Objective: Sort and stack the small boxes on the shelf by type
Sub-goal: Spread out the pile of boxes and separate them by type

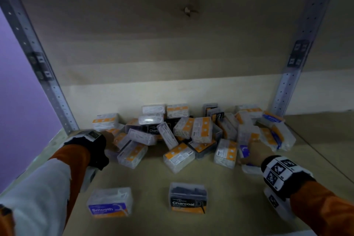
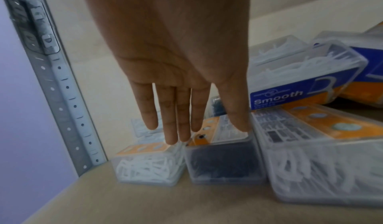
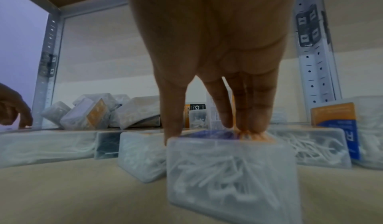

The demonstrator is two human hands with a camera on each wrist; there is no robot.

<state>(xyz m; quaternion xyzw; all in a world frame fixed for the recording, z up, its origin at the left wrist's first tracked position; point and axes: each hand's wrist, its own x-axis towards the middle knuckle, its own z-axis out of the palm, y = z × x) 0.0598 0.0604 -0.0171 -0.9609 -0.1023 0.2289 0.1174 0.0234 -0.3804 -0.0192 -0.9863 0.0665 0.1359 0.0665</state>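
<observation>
A jumbled pile of small clear boxes [image 1: 191, 130] lies at the back of the wooden shelf [image 1: 239, 216]; they carry orange, blue "Smooth" and black "Charcoal" labels. In front stand a lone Smooth box [image 1: 110, 202] and a lone Charcoal box [image 1: 188, 200]. My left hand [image 1: 111, 141] reaches into the pile's left end. Its straight fingers [image 2: 182, 121] hang over a box of white picks [image 2: 149, 165], and the thumb touches a dark-filled box [image 2: 223, 162]. My right hand [image 1: 251, 151] rests on a blue-labelled box [image 3: 228, 170], fingertips [image 3: 248, 127] pressing its top and thumb at its left edge.
Perforated metal uprights stand at the back left [image 1: 49, 86] and back right [image 1: 287, 82] corners. A pale back panel [image 1: 172, 54] closes the shelf behind the pile. A purple wall [image 1: 19, 101] shows past the left upright. Bare shelf board lies between the front boxes and the pile.
</observation>
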